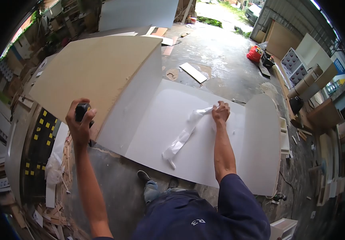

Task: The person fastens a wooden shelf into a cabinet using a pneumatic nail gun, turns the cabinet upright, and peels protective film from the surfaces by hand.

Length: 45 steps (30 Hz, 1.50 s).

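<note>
My left hand [80, 120] is wrapped round a black tape measure [83, 112], held up beside the near edge of a tan wooden panel [96, 60]. My right hand [221, 112] has its fingers bent round the upper end of a crumpled, shiny white strip [186, 132]. That strip lies slantwise over a broad white board [152, 124], its lower end curling near the board's front edge. At the board's right side rises a white panel with a rounded top [262, 140].
On the concrete floor [228, 56] ahead lies a small white board [193, 73]. A red bag [254, 53] stands at the back right. Wood scraps [52, 220] litter the lower left. A small white box [283, 229] is at the lower right.
</note>
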Tool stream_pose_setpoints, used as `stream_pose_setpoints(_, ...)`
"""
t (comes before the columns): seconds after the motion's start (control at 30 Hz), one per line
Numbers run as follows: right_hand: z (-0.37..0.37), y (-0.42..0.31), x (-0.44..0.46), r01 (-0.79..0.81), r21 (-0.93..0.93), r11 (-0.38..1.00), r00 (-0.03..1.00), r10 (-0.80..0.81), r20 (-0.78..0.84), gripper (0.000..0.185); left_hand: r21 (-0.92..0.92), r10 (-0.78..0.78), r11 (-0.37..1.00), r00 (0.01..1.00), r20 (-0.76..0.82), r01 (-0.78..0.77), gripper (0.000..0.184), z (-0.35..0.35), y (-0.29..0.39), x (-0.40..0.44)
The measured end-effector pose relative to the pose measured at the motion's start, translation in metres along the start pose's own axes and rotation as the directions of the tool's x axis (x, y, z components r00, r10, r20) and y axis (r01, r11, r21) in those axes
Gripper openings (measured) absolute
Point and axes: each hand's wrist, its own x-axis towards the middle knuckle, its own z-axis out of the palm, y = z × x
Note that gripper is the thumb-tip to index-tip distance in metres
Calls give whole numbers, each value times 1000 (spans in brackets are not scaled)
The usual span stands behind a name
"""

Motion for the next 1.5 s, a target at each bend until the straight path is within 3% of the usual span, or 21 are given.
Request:
stream_pose_setpoints(0.03, 1, 8, -5, 117, -83, 990, 993, -113, 40, 37, -4, -11, 1000, 1000, -8, 11, 32, 1, 0, 0)
stream_pose_setpoints(0.1, -7, -3, -16, 93, -104, 990, 992, -84, 90, 38, 9, 3, 1000, 1000, -6, -3, 34, 1, 0, 1)
stream_pose_setpoints(0.23, 0, -14, -19, 178, -106, 978, 983, -172, 61, 29, 57, 47, 997, 999, 8, -47, 36, 0, -1, 1)
stream_pose_setpoints(0.33, 19, -6, -11, 147, -59, 987, 987, -143, 69, 19, 83, -32, 996, 998, 45, 29, 43, -3, 1, -1)
stream_pose_setpoints(0.53, 5, 11, 4, 346, -188, 919, 937, -329, 116, 10, 82, -37, 996, 999, 31, 34, 45, -1, 4, -1)
stream_pose_setpoints(0.6, -4, 21, 12, 428, 184, 885, 887, -450, 103, 20, 45, 52, 998, 998, 17, -53, 41, 0, 5, 1)
stream_pose_setpoints(0.63, -5, 24, 12, 429, 183, 885, 887, -451, 100, 20, 43, 54, 998, 998, 16, -55, 41, 0, 4, 1)
stream_pose_setpoints(0.7, -27, 16, 9, 498, 375, 782, 833, -552, 44, 24, 30, 23, 999, 999, 23, -23, 42, -1, 3, 0)
stream_pose_setpoints(0.77, -21, 20, 13, 518, 322, 793, 814, -573, 101, 28, 30, 24, 999, 999, 29, -25, 42, -2, 5, 1)
stream_pose_setpoints(0.87, -12, 20, 22, 496, 251, 831, 791, -552, 266, 12, 31, 36, 999, 999, 36, -37, 41, -1, 4, 1)
stream_pose_setpoints(1.0, 0, 21, 22, 563, 149, 813, 782, -582, 222, 8, 77, -2, 997, 999, 50, -2, 47, -4, 1, 0)
stream_pose_setpoints(1.07, -3, 33, 8, 355, 335, 873, 889, -426, 169, 11, 73, -7, 997, 999, 50, 4, 46, -5, -1, 0)
stream_pose_setpoints(1.23, -55, 29, -86, 296, 552, 780, 944, -328, -42, 15, 9, 19, 1000, 999, 30, -19, 39, -2, 0, -1)
stream_pose_setpoints(1.37, -101, 16, -197, -49, 747, 663, 936, -230, 265, 40, -11, 125, 992, 992, 32, -125, 35, -3, -10, 1)
stream_pose_setpoints(1.43, -109, 14, -255, -218, 752, 622, 853, -253, 456, 30, 9, 167, 986, 985, 40, -167, 34, -5, -18, 2)
stream_pose_setpoints(1.5, -129, -14, -300, -127, 489, 863, 782, -216, 584, 16, 7, 160, 987, 984, 77, -161, 32, -5, -22, 2)
